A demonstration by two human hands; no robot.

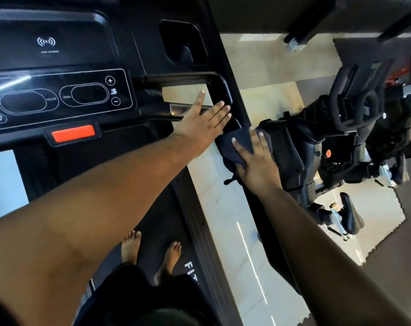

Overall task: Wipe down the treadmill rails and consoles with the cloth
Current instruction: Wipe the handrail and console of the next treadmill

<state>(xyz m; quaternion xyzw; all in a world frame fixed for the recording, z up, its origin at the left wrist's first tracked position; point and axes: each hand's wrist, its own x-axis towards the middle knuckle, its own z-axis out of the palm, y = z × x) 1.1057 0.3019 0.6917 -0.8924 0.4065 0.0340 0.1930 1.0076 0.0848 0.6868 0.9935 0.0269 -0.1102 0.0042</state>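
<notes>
A black exercise bike point(336, 128) stands on the pale tiled floor point(225, 208), near its right edge, its saddle point(351, 216) toward the lower right. Dark interlocking floor mats point(402, 243) (jagged-edged) cover the floor's right side. Two bare feet point(150, 250) stand near the bottom edge.

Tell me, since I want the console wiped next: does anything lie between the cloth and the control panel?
Yes. The left hand rests flat on the chrome grip bar, between the dark folded cloth under the right hand and the glossy black control panel. Nothing else visible intervenes.
</notes>
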